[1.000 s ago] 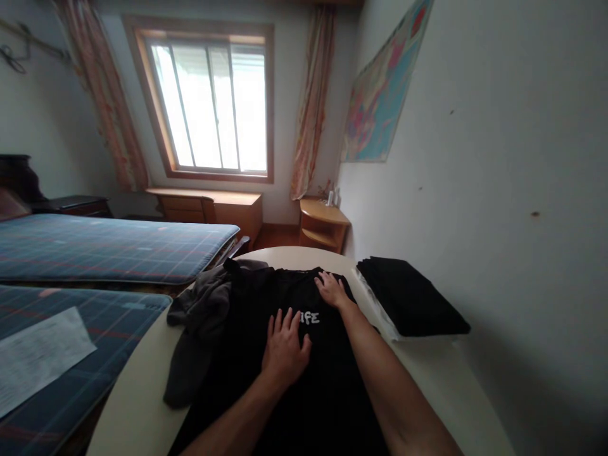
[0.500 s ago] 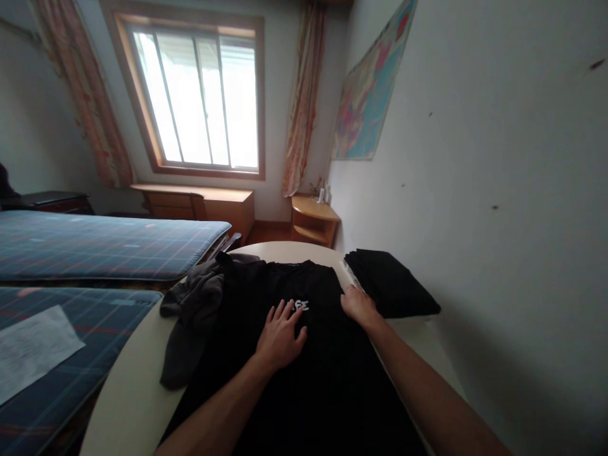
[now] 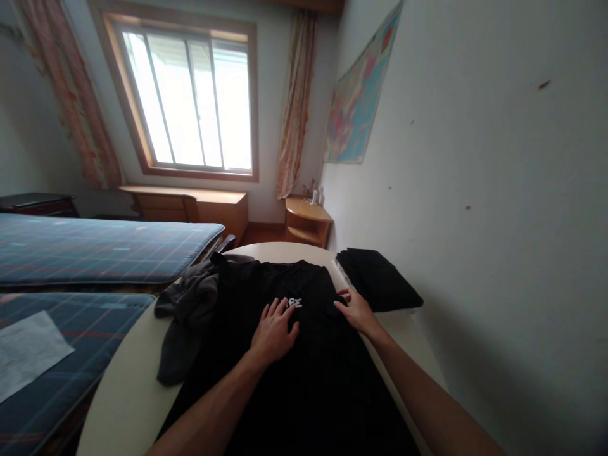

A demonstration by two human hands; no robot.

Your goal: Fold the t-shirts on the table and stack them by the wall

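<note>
A black T-shirt (image 3: pixel 304 386) with a small white print on its chest lies spread over a round cream table (image 3: pixel 114 373). My left hand (image 3: pixel 274 330) rests flat on the chest, fingers spread, partly covering the print. At the shirt's right edge, near the sleeve, is my right hand (image 3: pixel 356 310), its thumb and forefinger parted and touching or just above the cloth. Beyond it sits a folded stack of black cloth (image 3: pixel 377 278) on something pale, close to the wall. A crumpled grey garment (image 3: pixel 183 316) lies along the shirt's left side, partly under it.
Two mattresses in blue plaid (image 3: pixel 109 250) are to the left, the nearer bearing a sheet of paper (image 3: pixel 31 351). A white wall (image 3: pixel 498 266) rises close on the right. Beyond the table are a wooden desk (image 3: pixel 221 197) and a corner shelf (image 3: pixel 308 212).
My right hand has loosened its closed fingers at the shirt's right edge; thumb and forefinger now stand apart. The left hand stays on the chest. The view has turned slightly right.
</note>
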